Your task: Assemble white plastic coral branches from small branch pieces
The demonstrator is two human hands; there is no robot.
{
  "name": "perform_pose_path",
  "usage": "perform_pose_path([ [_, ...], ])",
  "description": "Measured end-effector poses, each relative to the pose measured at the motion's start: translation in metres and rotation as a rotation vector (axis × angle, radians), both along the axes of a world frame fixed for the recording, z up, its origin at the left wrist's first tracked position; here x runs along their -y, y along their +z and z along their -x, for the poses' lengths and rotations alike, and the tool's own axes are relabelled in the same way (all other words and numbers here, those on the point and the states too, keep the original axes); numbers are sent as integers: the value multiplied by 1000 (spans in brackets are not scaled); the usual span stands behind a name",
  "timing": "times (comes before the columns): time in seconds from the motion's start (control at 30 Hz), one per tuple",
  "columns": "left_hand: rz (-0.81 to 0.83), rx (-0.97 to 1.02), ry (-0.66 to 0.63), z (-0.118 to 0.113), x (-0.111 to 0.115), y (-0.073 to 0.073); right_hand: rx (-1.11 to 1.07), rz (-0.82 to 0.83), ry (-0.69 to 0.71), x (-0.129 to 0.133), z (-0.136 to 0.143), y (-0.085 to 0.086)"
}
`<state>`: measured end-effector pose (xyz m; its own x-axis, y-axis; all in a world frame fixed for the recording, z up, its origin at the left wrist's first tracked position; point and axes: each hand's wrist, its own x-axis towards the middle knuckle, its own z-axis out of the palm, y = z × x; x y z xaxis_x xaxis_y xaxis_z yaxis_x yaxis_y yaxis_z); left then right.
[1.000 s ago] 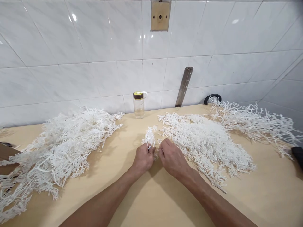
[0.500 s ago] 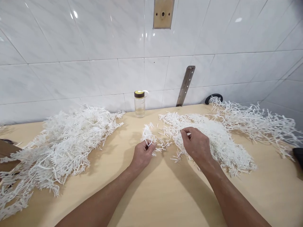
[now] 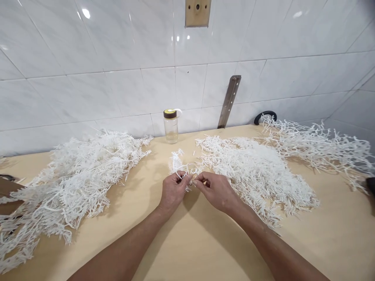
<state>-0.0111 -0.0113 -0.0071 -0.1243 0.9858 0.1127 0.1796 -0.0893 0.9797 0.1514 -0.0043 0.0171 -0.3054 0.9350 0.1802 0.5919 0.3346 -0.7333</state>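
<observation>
My left hand is closed, pinching a white branched plastic sprue between thumb and fingers above the middle of the table. Right beside it, my right hand is closed in a pinch at the sprue's near end, fingertips almost touching those of the left. What lies between the right fingertips is too small to make out. Behind the hands is a small cluster of white bits. To the right of my right hand spreads a flat pile of short white pieces.
A large heap of white branched pieces covers the left side. Longer white branches tangle at the far right, near a black curved object. A clear bottle and a leaning metal strip stand by the tiled wall.
My right hand has moved left and down from over the right pile to meet my left hand at the sprue. The left hand stays nearly in place. The view has shifted slightly.
</observation>
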Motion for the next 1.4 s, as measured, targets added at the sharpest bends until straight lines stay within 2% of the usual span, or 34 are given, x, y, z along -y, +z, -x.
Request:
perform_pose_path([
  [0.17,-29,-15,0,-1,1,2,-139,348,82,-2,-2,-4],
  [0.3,-42,19,-59,-1,2,7,-289,447,117,-5,-3,-10],
  [0.4,-24,20,-102,-1,2,8,-347,443,111,-8,-4,-12],
  [0.57,39,43,-93,-1,0,4,-295,398,56,-10,-5,-14],
  [0.77,104,110,-75,0,-2,1,-247,306,16,-9,-5,-9],
  [0.97,105,111,-94,0,0,7,-258,256,38,-6,-3,-4],
  [1.23,268,290,-112,3,-1,18,-362,225,16,-3,1,-4],
  [1.4,255,256,-119,2,-1,17,-409,225,24,-2,4,-4],
])
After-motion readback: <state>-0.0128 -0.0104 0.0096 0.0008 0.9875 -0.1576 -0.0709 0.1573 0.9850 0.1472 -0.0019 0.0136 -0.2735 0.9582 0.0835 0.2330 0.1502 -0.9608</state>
